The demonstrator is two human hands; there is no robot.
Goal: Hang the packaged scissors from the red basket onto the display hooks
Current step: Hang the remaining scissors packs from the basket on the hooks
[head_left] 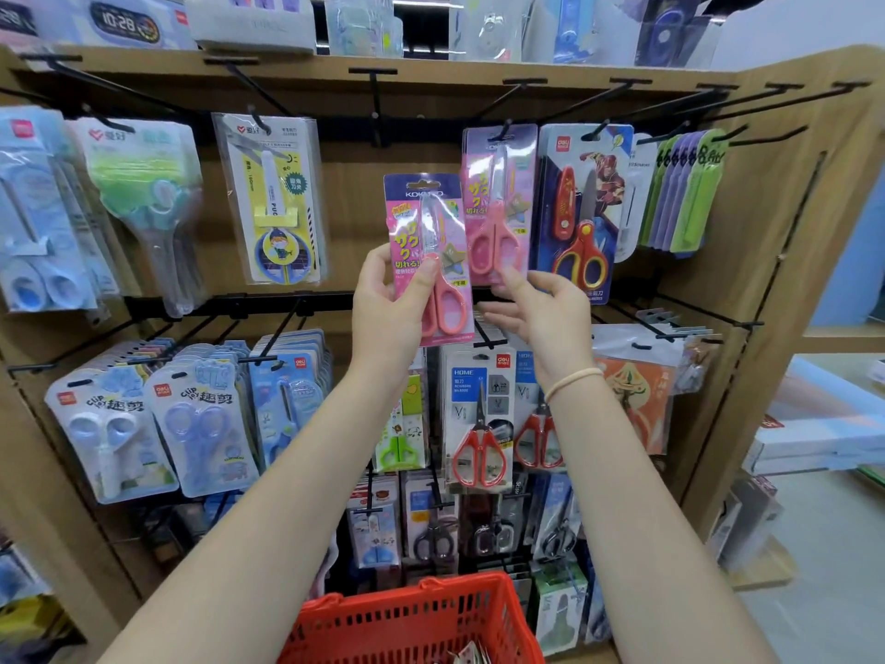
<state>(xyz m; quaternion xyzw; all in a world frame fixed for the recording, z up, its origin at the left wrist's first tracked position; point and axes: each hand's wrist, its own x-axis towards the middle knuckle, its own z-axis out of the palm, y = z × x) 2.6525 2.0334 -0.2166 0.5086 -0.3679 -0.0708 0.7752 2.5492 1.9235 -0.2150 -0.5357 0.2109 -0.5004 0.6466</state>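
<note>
My left hand (390,304) grips a pink pack of scissors (426,251) by its lower left edge and holds it upright in front of the display. A matching pink pack (495,203) hangs on a hook (500,131) just to its right. My right hand (546,313) is raised below that hanging pack with its fingers loosely spread, fingertips near the pack's bottom edge, holding nothing. The red basket (416,620) sits low in front of me, its rim at the bottom centre, with some packaging inside.
A wooden display holds black hooks in rows. A yellow-and-blue scissors pack (275,198) hangs left of centre, a red superhero pack (582,208) to the right. Red-handled scissors packs (479,424) hang below. An empty hook (376,107) sticks out above the held pack.
</note>
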